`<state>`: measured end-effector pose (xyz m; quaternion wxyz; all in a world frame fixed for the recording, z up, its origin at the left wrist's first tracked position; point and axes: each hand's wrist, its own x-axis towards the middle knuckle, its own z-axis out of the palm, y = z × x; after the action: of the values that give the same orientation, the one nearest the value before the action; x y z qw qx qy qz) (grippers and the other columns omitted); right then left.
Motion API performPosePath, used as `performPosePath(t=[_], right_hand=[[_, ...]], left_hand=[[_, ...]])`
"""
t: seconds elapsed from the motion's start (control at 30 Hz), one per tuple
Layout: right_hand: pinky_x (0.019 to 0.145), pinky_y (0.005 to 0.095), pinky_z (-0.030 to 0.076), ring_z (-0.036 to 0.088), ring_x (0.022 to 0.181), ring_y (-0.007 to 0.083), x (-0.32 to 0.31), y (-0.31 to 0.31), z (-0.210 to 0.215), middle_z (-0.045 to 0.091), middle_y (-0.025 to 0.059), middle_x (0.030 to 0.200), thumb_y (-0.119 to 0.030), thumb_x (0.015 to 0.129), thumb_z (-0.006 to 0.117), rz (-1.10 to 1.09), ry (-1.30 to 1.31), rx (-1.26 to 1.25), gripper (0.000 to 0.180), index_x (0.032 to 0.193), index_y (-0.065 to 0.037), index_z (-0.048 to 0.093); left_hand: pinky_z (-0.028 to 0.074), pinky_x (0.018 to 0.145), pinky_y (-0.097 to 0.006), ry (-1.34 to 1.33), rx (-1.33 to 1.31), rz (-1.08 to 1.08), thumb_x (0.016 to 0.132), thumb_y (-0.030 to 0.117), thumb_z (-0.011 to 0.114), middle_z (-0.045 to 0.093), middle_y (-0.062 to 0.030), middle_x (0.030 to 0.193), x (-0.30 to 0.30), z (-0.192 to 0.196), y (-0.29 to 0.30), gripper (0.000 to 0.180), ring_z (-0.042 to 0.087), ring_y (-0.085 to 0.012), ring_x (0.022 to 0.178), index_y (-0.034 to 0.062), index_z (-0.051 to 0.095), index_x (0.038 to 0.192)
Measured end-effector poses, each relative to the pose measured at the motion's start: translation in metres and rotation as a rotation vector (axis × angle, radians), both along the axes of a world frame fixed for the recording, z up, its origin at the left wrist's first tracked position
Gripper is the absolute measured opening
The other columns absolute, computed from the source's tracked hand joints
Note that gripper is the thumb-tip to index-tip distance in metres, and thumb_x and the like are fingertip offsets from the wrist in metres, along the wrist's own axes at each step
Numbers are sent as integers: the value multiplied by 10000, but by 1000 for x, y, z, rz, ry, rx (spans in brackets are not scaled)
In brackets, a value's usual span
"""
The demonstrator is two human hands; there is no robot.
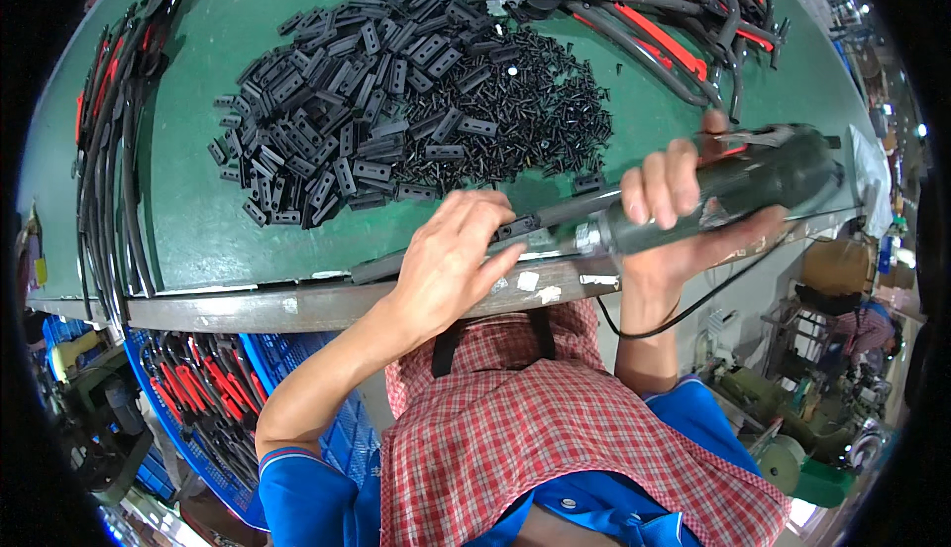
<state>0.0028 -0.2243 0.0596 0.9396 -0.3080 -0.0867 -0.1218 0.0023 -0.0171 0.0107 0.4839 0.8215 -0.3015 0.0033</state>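
Observation:
My left hand [448,262] is closed around a dark bar [580,212] lying along the table's front edge. Just past my fingertips, a small black block with holes [515,230] sits against this bar. My right hand [662,195] grips a dark green power screwdriver [768,172], somewhat blurred, its nose pointing left toward the block. The driver's tip is too smeared to tell whether it touches anything. Beyond my hands lies a heap of black two-hole plastic blocks [322,101], with a pile of small dark screws [540,101] on its right side.
Dark tubes with red parts lie in a bundle [109,151] at the left and in a heap [684,47] at the far right. Below the green table [203,250], a blue crate [168,418] holds similar pieces. The screwdriver's black cord [693,304] loops below the edge.

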Motion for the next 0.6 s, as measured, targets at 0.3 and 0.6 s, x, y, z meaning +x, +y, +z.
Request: performPosePath(t=[0.3, 0.6], right_hand=[[558, 333, 438, 534, 588, 152, -30, 15, -25, 587, 90, 903, -712, 877, 384, 0, 565, 38, 762, 1309, -86, 445], [567, 332, 428, 504, 581, 150, -35, 12, -19, 550, 54, 805, -764, 842, 372, -9, 598, 130, 819, 1307, -94, 450]], left_hand=[[417, 823, -400, -315, 500, 89, 733, 154, 716, 573, -84, 1007, 74, 15, -35, 262, 503, -285, 997, 71, 663, 976], [463, 716, -356, -334, 94, 135, 804, 84, 667, 648, -59, 841, 72, 3, -38, 111, 596, -253, 792, 46, 667, 909]])
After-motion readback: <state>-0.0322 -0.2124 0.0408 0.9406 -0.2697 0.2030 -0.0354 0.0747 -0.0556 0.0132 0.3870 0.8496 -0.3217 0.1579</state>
